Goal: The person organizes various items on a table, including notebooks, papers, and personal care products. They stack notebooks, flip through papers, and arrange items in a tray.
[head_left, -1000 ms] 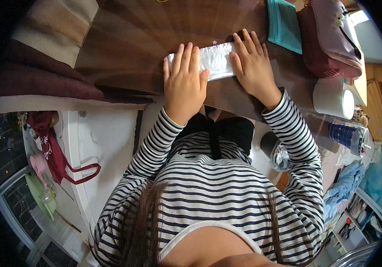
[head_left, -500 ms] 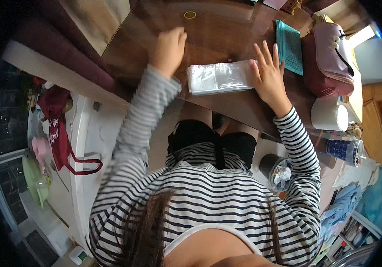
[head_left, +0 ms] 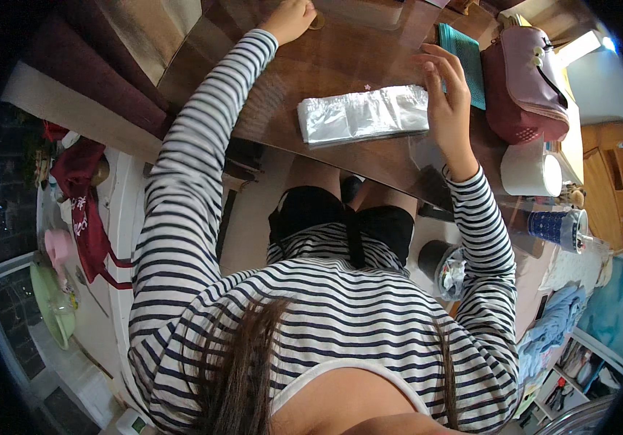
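My left hand [head_left: 290,22] reaches to the far left part of the table, its fingers curled closed at a thin yellow rubber band [head_left: 316,21]. Part of the band shows beside the fingertips; the rest is hidden. A flat stack of clear plastic bags [head_left: 364,116] lies near the table's front edge. Beside the stack's right end is my right hand [head_left: 449,101], thumb and fingers apart and loosely bent, with nothing in it. Just beyond the stack sits a tiny pink piece [head_left: 367,87].
A teal mesh pouch [head_left: 464,69] and a pink and maroon bag [head_left: 529,87] stand right of my right hand. Nearer are a white paper roll [head_left: 533,172] and a blue cup [head_left: 554,227]. A curtain [head_left: 101,65] hangs at the left; a bin [head_left: 440,264] stands below the table.
My left hand has moved away from me to the yellow rubber band and closed at it. My right hand has lifted off the bag stack, its fingers now more bent.
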